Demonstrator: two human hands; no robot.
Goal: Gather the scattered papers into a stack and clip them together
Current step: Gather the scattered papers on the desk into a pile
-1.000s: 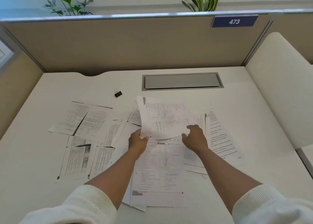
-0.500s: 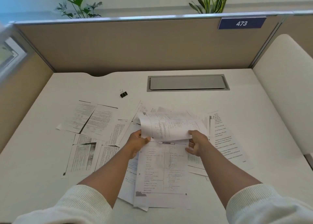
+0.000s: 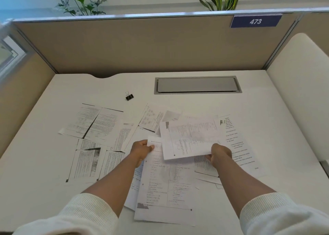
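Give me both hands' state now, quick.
Left hand: closed on the lower sheet.
Right hand: closed on the raised sheet.

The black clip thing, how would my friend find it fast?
Start at the grey metal hatch set into the far part of the white desk. Look just left of it, past the papers' far edge. The binder clip sits alone on bare desk: small, black, with silver wire loops, the only thing there that isn't paper.
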